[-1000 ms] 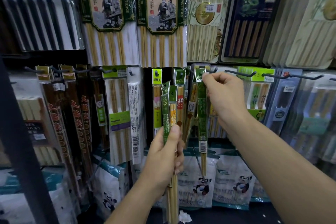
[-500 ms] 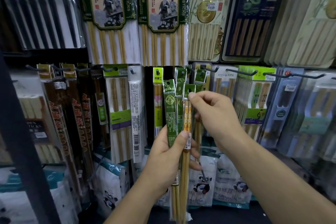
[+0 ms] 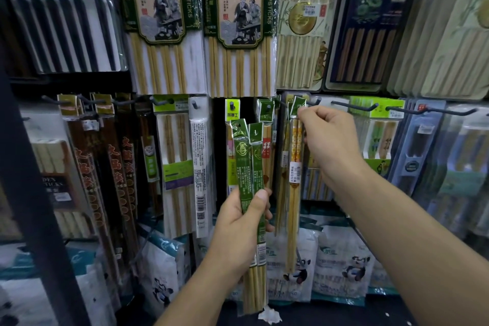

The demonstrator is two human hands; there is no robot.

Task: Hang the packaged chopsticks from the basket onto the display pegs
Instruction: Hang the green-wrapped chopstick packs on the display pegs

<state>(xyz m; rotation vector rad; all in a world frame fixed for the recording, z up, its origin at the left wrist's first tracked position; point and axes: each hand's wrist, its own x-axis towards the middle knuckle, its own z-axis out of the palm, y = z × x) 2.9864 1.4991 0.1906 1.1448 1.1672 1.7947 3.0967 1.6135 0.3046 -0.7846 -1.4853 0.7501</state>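
1. Green paper sleeves wrapped the packaged chopsticks (image 3: pixel 248 174) that the left hand (image 3: pixel 242 225) gripped. Its fingers were curled round their middle and its thumb pressed across the front.
2. At least two packs stood upright in that hand, low in front of the display. Their bare bamboo ends reached down past the wrist.
3. The right hand (image 3: pixel 330 140) was raised to peg height. Its thumb and forefinger pinched the green header of a patterned pack (image 3: pixel 295 151), whose sticks carried a yellow and orange print and a white price label.
4. This pack hung straight down from the pinch, with its header close to the tip of a dark display peg (image 3: pixel 315 102). The fingers hid the hole, so I could not tell whether it sat on the peg.
5. Just to the left, hanging packs (image 3: pixel 266 114) with similar green headers crowded a neighbouring hook.
6. To the right, the long pegs (image 3: pixel 353 106) jutted forward with upturned tips, in front of carded sets with lime-green tops.
7. On the row above hung two large hot-pot packs (image 3: pixel 158 21), printed "CHOPSTICKS" down the side and showing two figures at a table.
8. Along the bottom stood the panda bags (image 3: pixel 344 267), pale pouches behind both forearms.
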